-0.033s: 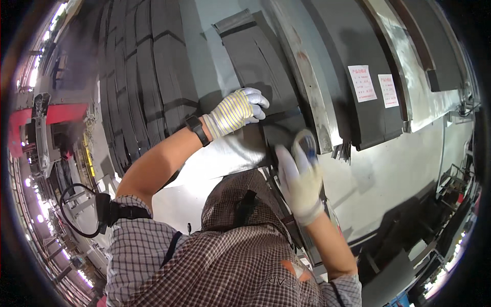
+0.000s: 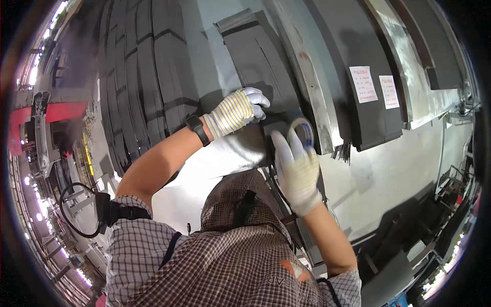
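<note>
Left hand (image 2: 240, 110) presses flat, fingers together, on the dark strip (image 2: 261, 61). Right hand (image 2: 296, 166) curls its fingers round a blue roll (image 2: 305, 133) at the strip's end.

dim, left-edge glare, fisheye-warped rim

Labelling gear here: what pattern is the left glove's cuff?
Yellow with thin dark stripes on the left glove; palm and fingers are white. Head view shows it.
</note>
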The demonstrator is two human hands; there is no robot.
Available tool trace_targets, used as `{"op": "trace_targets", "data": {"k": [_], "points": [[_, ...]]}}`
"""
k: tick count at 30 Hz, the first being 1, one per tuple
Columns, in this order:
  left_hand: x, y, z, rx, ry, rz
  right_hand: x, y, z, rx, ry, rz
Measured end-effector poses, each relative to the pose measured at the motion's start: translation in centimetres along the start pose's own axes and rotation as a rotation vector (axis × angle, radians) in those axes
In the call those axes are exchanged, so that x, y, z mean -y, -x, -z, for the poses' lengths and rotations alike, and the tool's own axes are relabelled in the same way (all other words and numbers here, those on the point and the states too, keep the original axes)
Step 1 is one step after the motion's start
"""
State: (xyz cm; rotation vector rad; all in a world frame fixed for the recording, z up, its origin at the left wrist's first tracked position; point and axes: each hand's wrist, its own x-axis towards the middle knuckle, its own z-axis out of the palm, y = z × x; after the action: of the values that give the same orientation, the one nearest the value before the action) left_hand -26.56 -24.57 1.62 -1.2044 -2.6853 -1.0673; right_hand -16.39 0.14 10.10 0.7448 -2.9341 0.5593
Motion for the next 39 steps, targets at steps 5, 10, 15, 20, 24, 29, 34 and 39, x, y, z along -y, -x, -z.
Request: {"op": "trace_targets", "data": {"k": [5, 10, 15, 20, 24, 29, 34, 39], "points": [[-0.2, 0.4, -0.4, -0.055, -0.163, -0.043, -0.7, -4.3, -6.2, 0.010, 0.005, 0.085], [-0.4, 0.3, -0.1, -0.001, -0.203, -0.024, -2.5, -2.1, -8.6, -0.054, 0.010, 0.157], [-0.4, 0.1, 0.2, 0.009, -0.252, -0.024, -2.4, -2.3, -8.4, -0.154, -0.098, 0.169], [0.2, -0.1, 0.2, 0.043, -0.222, -0.064, -1.6, -2.0, -7.8, -0.114, -0.074, 0.236], [-0.1, -0.3, 0.2, 0.029, -0.259, -0.043, -1.5, -1.8, -7.9, -0.149, 0.036, 0.274], [1.5, -2.0, 4.0, -0.150, 0.194, 0.167, -1.3, -2.0, -8.1, -0.155, 0.019, 0.243], [10.3, -5.4, 9.6, -0.375, -0.190, 1.181, -1.2, -1.4, -8.1, -0.137, 0.049, 0.221], [19.0, -7.5, 7.9, -0.243, -0.043, 1.233, -1.2, -1.9, -8.4, -0.205, 0.076, 0.241]]}}
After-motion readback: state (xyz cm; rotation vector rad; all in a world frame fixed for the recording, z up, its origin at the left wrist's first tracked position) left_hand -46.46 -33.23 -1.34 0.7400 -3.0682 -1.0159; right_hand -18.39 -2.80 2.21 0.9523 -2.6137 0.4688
